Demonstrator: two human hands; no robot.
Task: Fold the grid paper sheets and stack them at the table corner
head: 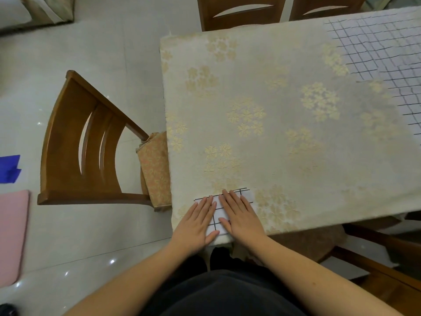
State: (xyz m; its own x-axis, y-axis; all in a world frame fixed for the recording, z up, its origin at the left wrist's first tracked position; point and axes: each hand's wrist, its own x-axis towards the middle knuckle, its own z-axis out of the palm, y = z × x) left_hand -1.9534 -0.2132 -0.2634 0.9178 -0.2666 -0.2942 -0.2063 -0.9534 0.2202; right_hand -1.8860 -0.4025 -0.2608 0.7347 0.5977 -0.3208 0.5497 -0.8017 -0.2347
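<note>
A small folded grid paper sheet (219,213) lies at the near left corner of the table (284,133). My left hand (196,222) and my right hand (239,215) both press flat on it, fingers straight and side by side, covering most of it. Several unfolded grid paper sheets (382,58) lie spread at the far right of the table, running out of view at the right edge.
A cream floral cloth covers the table. A wooden chair (91,144) stands at the table's left side, two more chairs (241,12) at the far edge, another (376,258) at the near right. A pink mat (11,236) lies on the floor at left.
</note>
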